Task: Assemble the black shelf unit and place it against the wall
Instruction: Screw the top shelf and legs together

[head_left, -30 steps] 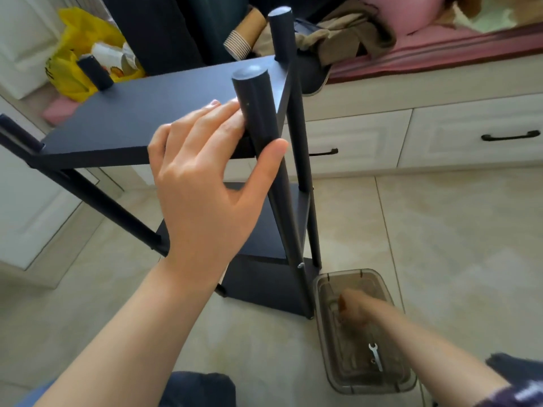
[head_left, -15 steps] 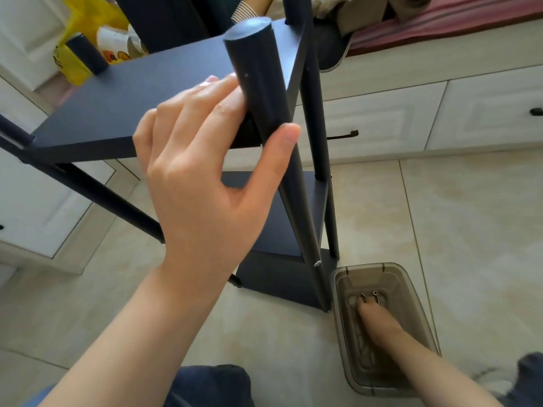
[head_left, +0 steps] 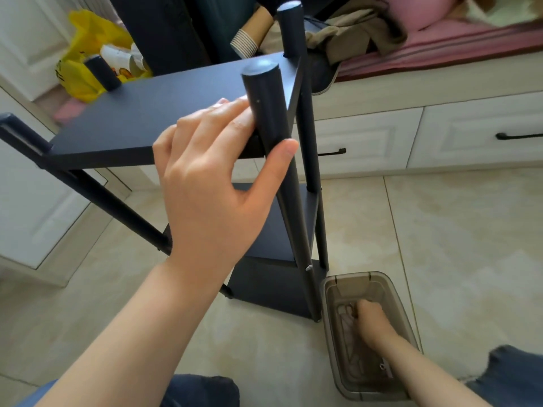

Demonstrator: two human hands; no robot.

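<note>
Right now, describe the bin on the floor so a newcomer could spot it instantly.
Find the black shelf unit on the tiled floor. At its near right foot sits a plastic bin, with the right hand inside it. Unlike the white drawers behind, it is smoky and see-through.

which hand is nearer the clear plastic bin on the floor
Right. The right hand is down inside the bin; the left hand is well above it, gripping a post of the shelf unit.
</note>
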